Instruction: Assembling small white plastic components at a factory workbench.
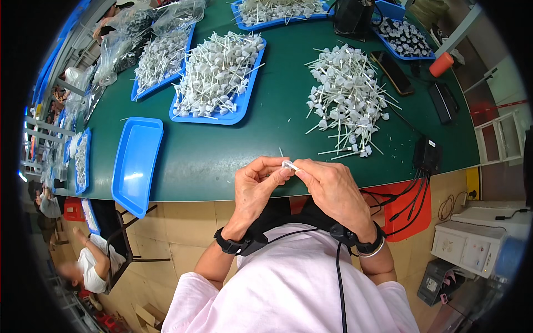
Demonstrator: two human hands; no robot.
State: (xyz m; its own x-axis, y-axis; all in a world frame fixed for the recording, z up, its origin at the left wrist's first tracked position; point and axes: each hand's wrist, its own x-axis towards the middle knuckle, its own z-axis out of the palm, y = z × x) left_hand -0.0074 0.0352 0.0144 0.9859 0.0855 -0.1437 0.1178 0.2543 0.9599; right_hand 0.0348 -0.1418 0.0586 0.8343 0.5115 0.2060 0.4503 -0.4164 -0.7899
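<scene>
Close together at the near edge of the green table, my hands pinch a small white plastic piece. A thin pale stem pokes up just beyond it. My left hand grips one side between thumb and fingertips. My right hand has its thumb and index finger on the other side; fingers cover part of the piece. Beyond my right hand lies a loose heap of white stemmed plastic pieces. More such pieces fill a blue tray ahead of my left hand.
A blue tray with nothing in it overhangs the table's left front edge. Other filled trays stand farther back. On the right are a phone, an orange-red cylinder and a black box with cables. Someone in white sits at lower left.
</scene>
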